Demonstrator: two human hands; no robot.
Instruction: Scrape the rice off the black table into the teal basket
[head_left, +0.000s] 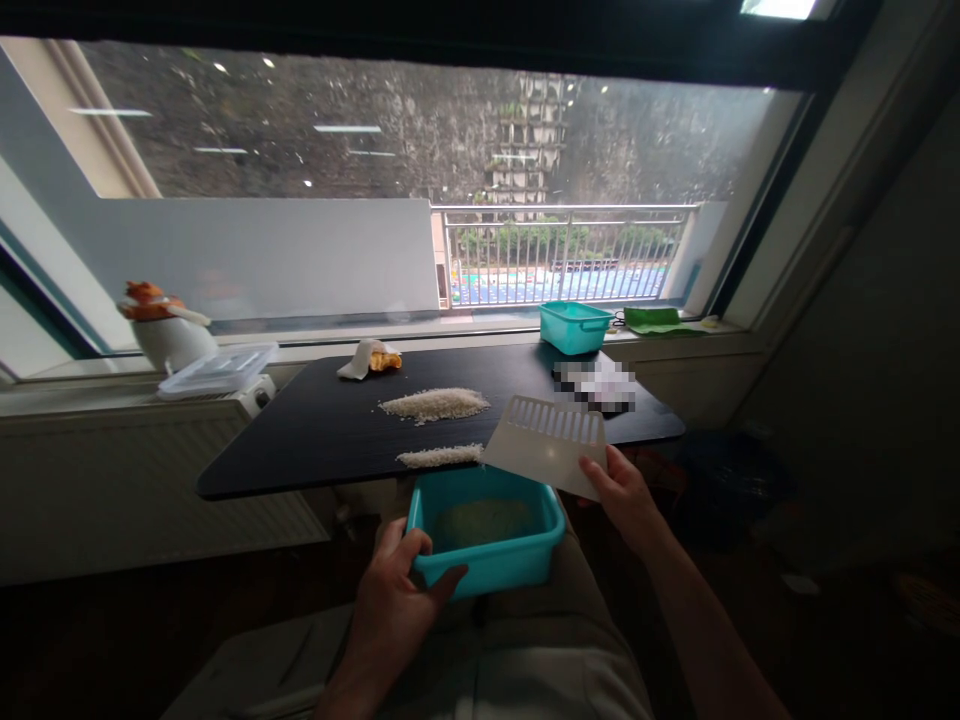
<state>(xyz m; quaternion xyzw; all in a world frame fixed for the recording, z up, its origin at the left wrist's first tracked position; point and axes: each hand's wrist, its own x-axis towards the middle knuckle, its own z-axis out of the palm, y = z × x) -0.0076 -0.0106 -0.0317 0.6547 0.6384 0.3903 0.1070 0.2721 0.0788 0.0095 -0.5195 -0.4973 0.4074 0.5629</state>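
Two white grain heaps [436, 404] lie on the dark table [315, 430]. My left hand [401, 575] grips a teal tub [495, 573] below the table's near edge; my right hand [622, 492] pinches a slotted scraper [536, 450] beside the closer heap. I'd want tub snug, scraper flat, strokes slow.

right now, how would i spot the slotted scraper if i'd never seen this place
Find the black tabletop below the window. At its near edge, right of two white rice heaps, the right hand holds a pale, flat scraper. Its slotted far edge sets it apart from the teal tub nearby.
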